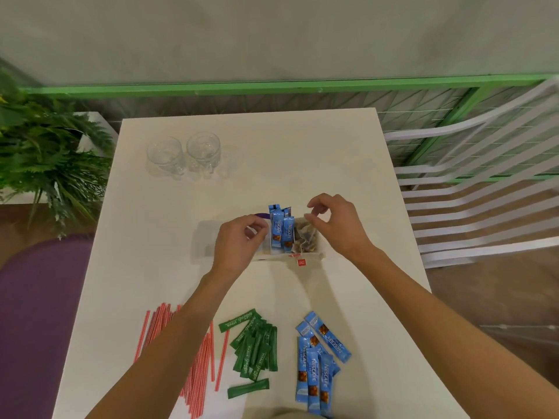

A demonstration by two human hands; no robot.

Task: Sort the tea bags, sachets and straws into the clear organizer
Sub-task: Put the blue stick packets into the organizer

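The clear organizer (204,241) stands mid-table. Blue Nescafe sachets (282,234) stand upright in its middle compartment, and tea bags (305,240) fill the right one, a red tag (301,262) hanging over the front wall. My right hand (338,228) pinches the top of a tea bag above that right compartment. My left hand (239,243) has its fingers curled on the organizer just left of the blue sachets, hiding what is beneath; a purple item (261,215) peeks out behind it. Near me lie red straws (198,358), green sachets (257,346) and more blue sachets (317,364).
Two glass mugs (165,155) (204,149) stand at the table's far left. A fern-like plant (39,146) is off the left edge, a purple seat (39,297) below it. A white slatted chair (472,195) stands to the right.
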